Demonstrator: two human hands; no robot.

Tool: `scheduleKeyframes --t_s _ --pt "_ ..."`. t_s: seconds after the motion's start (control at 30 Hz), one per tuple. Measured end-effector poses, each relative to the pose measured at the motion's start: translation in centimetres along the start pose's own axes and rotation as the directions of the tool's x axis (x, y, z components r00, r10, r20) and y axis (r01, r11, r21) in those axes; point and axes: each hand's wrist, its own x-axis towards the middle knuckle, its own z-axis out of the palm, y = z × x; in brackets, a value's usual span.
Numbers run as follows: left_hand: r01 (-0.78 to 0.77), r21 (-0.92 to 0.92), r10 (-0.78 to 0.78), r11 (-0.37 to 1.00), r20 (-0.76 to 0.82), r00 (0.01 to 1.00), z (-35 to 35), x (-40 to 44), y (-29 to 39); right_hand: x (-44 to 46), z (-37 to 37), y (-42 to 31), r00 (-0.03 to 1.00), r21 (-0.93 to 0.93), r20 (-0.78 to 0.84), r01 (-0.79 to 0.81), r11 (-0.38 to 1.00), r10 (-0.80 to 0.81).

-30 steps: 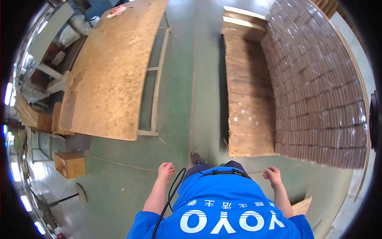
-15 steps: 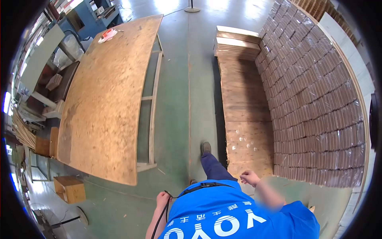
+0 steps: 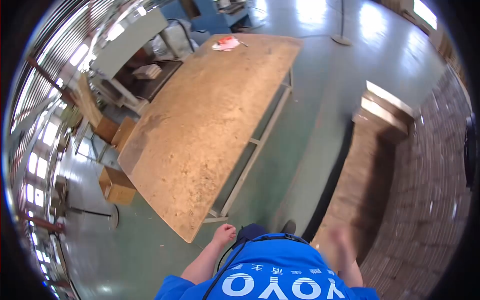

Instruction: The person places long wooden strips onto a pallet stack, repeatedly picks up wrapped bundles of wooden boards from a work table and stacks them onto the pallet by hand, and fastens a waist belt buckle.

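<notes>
My left hand (image 3: 225,234) hangs beside my waist, its fingers curled in and nothing visible in them. It is nearest to the corner of a large wooden table (image 3: 200,135), a short way off from it. A black cable (image 3: 225,257) runs down my blue shirt close to that hand without clearly being held. On the other side, my right hand (image 3: 341,240) is smeared by motion, so its fingers cannot be made out. It appears over the near end of a low wooden platform (image 3: 345,200).
Tall stacks of wrapped cardboard (image 3: 425,185) line the right side. More flat cardboard (image 3: 382,112) sits at the platform's far end. A pink and red cloth (image 3: 226,44) lies on the table. On the left stand an open carton (image 3: 117,186) and a post base (image 3: 115,216).
My view has swung to the right-hand side of the frame for the table and platform, as I turned left. My left hand rose slightly; the right hand moved and blurred.
</notes>
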Motion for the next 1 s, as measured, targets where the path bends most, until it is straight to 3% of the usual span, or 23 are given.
scheduleKeyframes --t_s 0.27,0.33,0.4,0.43,0.6,0.7,0.8,0.83,0.87,0.9,0.93,0.97,1.0 --pt "0.002 0.185 0.009 0.983 -0.060 0.998 0.7 8.5 2.0 6.8 4.1 -5.6 0.989 -0.128 0.135 -0.041 0.991 0.058" --pt "-0.109 0.265 0.131 0.958 -0.068 0.989 1.1 11.3 3.8 9.5 4.5 -7.4 0.954 -0.513 0.240 0.283 0.810 -0.181" --pt "-0.201 0.391 0.243 0.898 -0.061 0.968 2.1 13.2 7.4 11.9 5.4 -11.0 0.927 -0.629 0.303 0.370 0.684 -0.222" --pt "-0.215 0.291 0.237 0.932 -0.040 0.971 3.1 14.2 9.1 13.1 6.0 -12.8 0.925 -0.645 0.318 0.370 0.668 -0.206" --pt "-0.375 -0.052 0.378 0.926 0.179 0.908 4.2 19.3 19.6 17.8 8.9 -21.3 0.959 -0.546 0.283 0.182 0.818 -0.024" --pt "-0.465 0.087 0.444 0.881 0.185 0.877 3.9 19.4 24.6 20.6 10.0 -25.4 0.945 -0.460 0.327 0.147 0.876 0.013" --pt "-0.567 0.027 0.566 0.823 0.028 0.824 3.1 20.2 27.2 23.0 13.2 -30.7 0.926 -0.339 0.372 0.075 0.938 0.060" --pt "-0.608 0.018 0.606 0.794 -0.111 0.788 3.3 21.5 26.6 32.9 10.4 -27.3 0.847 -0.622 0.532 0.392 0.678 -0.002" --pt "-0.516 -0.163 0.493 0.841 -0.162 0.855 2.7 22.0 26.7 33.4 12.1 -29.3 0.716 -0.583 0.678 0.663 0.469 -0.169" --pt "-0.414 -0.346 0.373 0.842 -0.183 0.910 2.4 22.4 26.5 33.3 13.8 -31.3 0.519 -0.477 0.808 0.854 0.208 -0.281" --pt "-0.306 -0.520 0.251 0.798 -0.176 0.952 2.2 22.4 26.5 33.4 15.8 -33.6 0.276 -0.317 0.904 0.945 -0.077 -0.326" --pt "-0.299 -0.602 0.196 0.741 -0.231 0.953 1.7 21.7 27.3 34.8 18.7 -35.5 0.791 -0.783 0.606 0.575 0.238 0.081" --pt "-0.303 -0.608 0.176 0.733 -0.261 0.949 1.6 21.7 27.6 35.8 20.8 -37.1 0.777 -0.758 0.624 0.577 0.304 0.081"
